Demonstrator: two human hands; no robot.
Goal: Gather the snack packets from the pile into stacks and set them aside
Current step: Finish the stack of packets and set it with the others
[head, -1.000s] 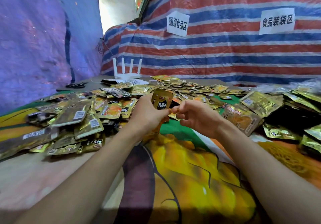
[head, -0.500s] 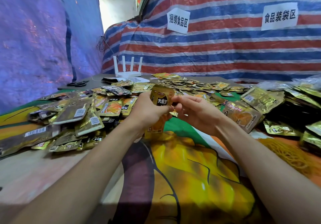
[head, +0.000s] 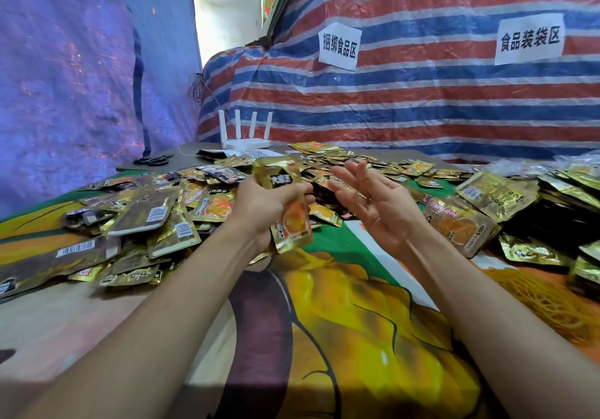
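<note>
Draws the right hand (head: pixel 373 204) off the held stack (head: pixel 281 178) since half a second ago, when its fingertips met the top of the packets. Shows it now apart from them, just to their right, palm turned leftward, fingers spread wide and holding nothing.

Grips the held stack in the left hand (head: pixel 263 204), fingers curled round its middle. Keeps the packets roughly upright above the middle of the table (head: pixel 81 321), gold top edge above the fist, orange-printed lower end below it. Cannot tell how many packets make it up.

Toward the left edge: a loose pile (head: pixel 156 220) of gold snack packets, overlapping, many face down with barcodes up. Along the far edge, behind both hands: more scattered packets (head: pixel 328 155). Toward the right edge: larger gold pouches (head: pixel 493 191) lying flat, with darker heaps behind them, blurred.

Over the near half of the table: a printed cloth (head: pixel 357 337) in yellow, green and orange. Near the right edge: a tangle of yellow strands (head: pixel 545 298). At the far left corner: black scissors (head: pixel 152 159) and a white router (head: pixel 245 139) with four upright antennas. Behind, on the striped tarp (head: pixel 422 100): two white paper signs (head: pixel 339 46).
</note>
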